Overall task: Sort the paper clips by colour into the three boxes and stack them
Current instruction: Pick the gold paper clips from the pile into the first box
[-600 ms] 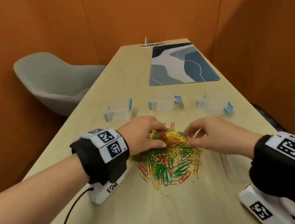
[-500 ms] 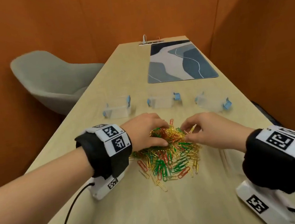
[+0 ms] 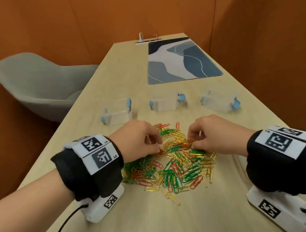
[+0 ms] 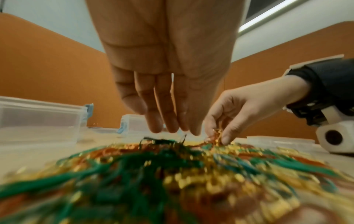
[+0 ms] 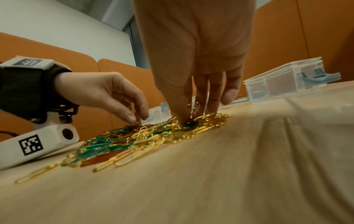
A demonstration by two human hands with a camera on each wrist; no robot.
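A heap of green, red and gold paper clips (image 3: pixel 174 164) lies on the wooden table (image 3: pixel 163 222) in front of me. My left hand (image 3: pixel 157 147) dips into its far left part, thumb and fingers pinching clips. My right hand (image 3: pixel 192 143) pinches gold and red clips at the far right of the heap; the left wrist view shows these clips (image 4: pixel 217 134) between its thumb and fingers. Beyond the heap stand three clear boxes with blue clasps in a row: left (image 3: pixel 117 114), middle (image 3: pixel 165 103), right (image 3: pixel 218 101). All look empty. In the right wrist view the right hand's fingertips (image 5: pixel 184 119) are pushed into the clips.
A blue patterned mat (image 3: pixel 179 59) lies farther back on the table, with a socket strip (image 3: pixel 148 40) at the far end. A grey chair (image 3: pixel 41 86) stands to the left. Orange walls close in on all sides. A clear lid (image 4: pixel 279 141) lies flat right of the heap.
Both hands have sunk lower into the far part of the heap. The right hand has drawn back slightly and now pinches clips from it.
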